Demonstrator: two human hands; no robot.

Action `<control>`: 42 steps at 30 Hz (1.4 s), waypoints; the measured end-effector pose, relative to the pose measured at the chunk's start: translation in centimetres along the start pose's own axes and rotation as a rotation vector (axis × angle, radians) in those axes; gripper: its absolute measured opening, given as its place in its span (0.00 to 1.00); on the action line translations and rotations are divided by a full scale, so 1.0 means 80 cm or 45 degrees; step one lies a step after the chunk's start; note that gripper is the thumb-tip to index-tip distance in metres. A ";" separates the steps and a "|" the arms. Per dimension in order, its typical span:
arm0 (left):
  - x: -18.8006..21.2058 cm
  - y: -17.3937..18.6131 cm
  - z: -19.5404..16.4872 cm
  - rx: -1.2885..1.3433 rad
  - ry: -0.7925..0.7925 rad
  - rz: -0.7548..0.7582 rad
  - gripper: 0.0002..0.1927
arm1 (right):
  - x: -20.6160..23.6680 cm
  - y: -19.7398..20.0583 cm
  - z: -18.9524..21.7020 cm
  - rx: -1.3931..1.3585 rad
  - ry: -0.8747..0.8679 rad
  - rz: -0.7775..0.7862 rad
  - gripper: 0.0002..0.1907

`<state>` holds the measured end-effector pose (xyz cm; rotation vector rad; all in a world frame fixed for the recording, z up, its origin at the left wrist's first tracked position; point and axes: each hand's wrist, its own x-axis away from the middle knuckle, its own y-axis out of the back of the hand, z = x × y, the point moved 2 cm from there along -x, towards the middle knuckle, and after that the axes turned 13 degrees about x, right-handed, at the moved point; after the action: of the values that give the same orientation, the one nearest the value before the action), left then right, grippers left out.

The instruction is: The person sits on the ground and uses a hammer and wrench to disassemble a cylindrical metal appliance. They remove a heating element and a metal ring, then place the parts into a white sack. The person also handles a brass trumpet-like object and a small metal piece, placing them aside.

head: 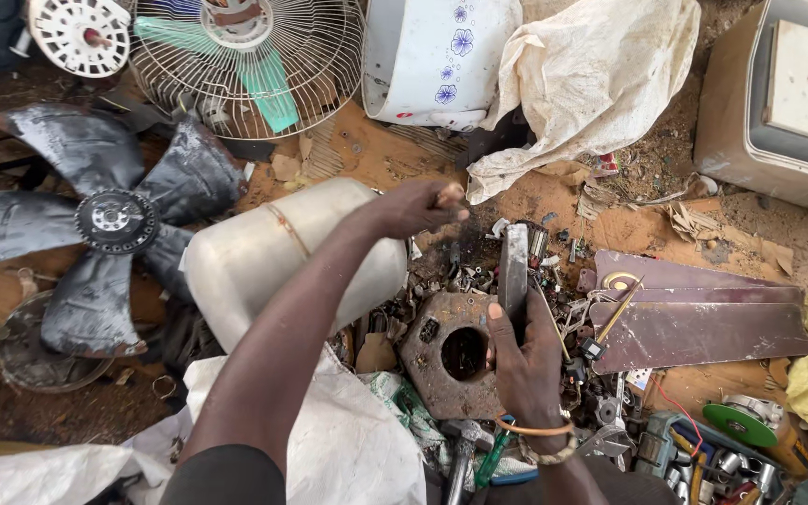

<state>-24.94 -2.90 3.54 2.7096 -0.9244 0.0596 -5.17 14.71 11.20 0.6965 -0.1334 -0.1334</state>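
Gripping a metal bar over a rusty plate

Looking down from head height, two bare hands work among scrap on an orange dirt floor. The right hand (pixel 526 360) is clamped around the lower end of a flat grey metal bar (pixel 513 266), which stands roughly upright, rising above the fingers. The bar's lower end sits at the right edge of a rusty plate (pixel 437 360) with a round hole in it; the plate lies just left of that hand, touching it. A bangle circles the right wrist.

The left hand (pixel 420 206) is raised above and to the left of the bar, fingers closed in a fist around a small pale object; what it is cannot be told. This hand is apart from the bar.

Under the left forearm lies a pale metal tank (pixel 264 252). Further left is a black fan blade (pixel 95 220), and a wire fan cage (pixel 250 65) stands at the top. Flat maroon blades (pixel 703 318) lie to the right, with small loose parts scattered between.
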 end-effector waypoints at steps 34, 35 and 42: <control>0.287 0.076 -0.010 0.850 -0.121 -0.753 0.09 | -0.105 -0.134 0.026 -0.588 0.034 0.249 0.14; 0.307 0.082 -0.012 0.897 -0.272 -0.788 0.11 | -0.098 -0.128 0.050 -0.557 0.079 0.259 0.13; 0.420 0.084 -0.019 1.117 -0.907 -1.162 0.12 | -0.010 -0.088 0.218 -0.155 0.391 0.154 0.14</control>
<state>-2.23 -27.47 10.91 3.7539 0.4814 -0.9182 -9.39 -1.49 19.84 0.5780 0.1261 0.0816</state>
